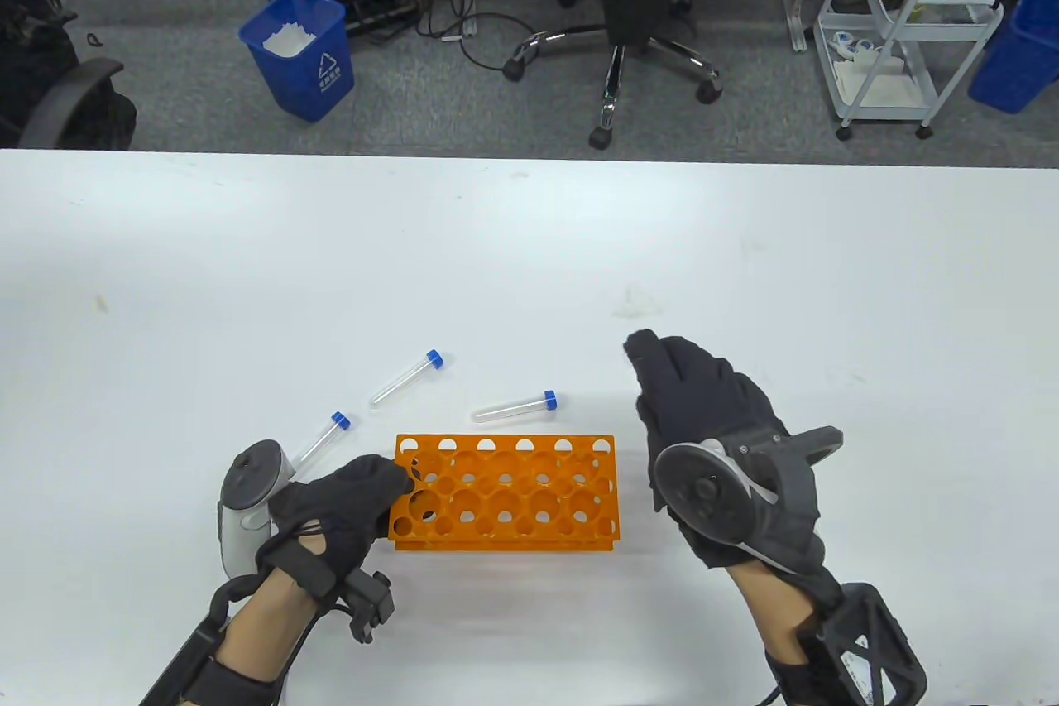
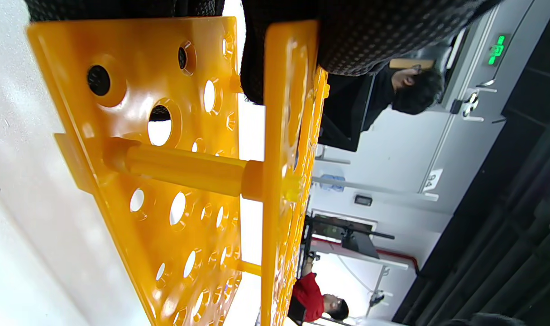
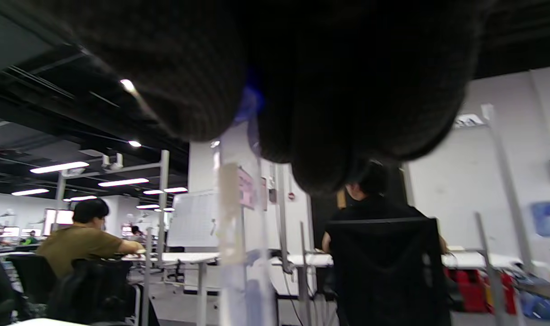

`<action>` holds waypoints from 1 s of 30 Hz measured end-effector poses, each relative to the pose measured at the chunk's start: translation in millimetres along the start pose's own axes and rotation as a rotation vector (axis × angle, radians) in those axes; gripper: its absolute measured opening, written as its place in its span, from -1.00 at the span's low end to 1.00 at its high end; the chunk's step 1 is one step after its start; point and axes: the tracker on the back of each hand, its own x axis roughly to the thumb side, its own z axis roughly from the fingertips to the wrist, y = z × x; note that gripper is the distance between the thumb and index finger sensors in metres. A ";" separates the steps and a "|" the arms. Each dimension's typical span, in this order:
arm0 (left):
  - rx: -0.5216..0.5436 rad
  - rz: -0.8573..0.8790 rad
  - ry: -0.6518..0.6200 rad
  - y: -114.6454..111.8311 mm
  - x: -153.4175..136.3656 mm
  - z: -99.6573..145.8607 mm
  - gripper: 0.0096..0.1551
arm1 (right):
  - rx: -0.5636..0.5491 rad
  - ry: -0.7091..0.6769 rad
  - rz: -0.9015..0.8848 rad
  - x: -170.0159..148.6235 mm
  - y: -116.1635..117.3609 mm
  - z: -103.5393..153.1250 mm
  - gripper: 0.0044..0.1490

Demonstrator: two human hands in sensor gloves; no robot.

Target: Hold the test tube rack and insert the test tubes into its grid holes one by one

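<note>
Test tube rack (image 1: 505, 495), orange, sits near the front edge of the white table (image 1: 529, 242); we see our left hand (image 1: 335, 511) gripping its left end, fingers curled over the top plate. Our right hand (image 1: 703, 425) hovers to the rack's right, fingers closed around a clear blue-capped tube (image 3: 243, 190). Three capped tubes (image 1: 515, 406) lie flat just behind the rack. Beyond the table, a blue bin (image 1: 299, 52) bears a white recycling symbol; its lettering is unreadable.
</note>
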 end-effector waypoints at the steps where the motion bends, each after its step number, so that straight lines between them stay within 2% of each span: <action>1: -0.002 0.001 0.000 -0.3 -0.1 -0.1 -0.57 | -0.004 -0.032 0.000 11.7 -3.9 -2.6 -0.30; 6: -0.007 0.000 -0.001 -0.6 -0.4 -0.1 -0.57 | 0.009 -0.144 -0.022 55.3 -4.8 -9.7 -0.29; 13: -0.007 -0.011 0.001 -2.1 -1.3 0.1 -0.57 | 0.121 -0.247 -0.012 103.1 23.9 -20.0 -0.28; 23: -0.017 -0.018 0.000 -4.9 -2.0 0.1 -0.57 | 0.214 -0.246 -0.014 121.8 61.7 -28.8 -0.28; 30: -0.023 -0.022 -0.006 -6.1 -2.4 0.3 -0.57 | 0.262 -0.251 0.016 124.9 77.7 -28.8 -0.28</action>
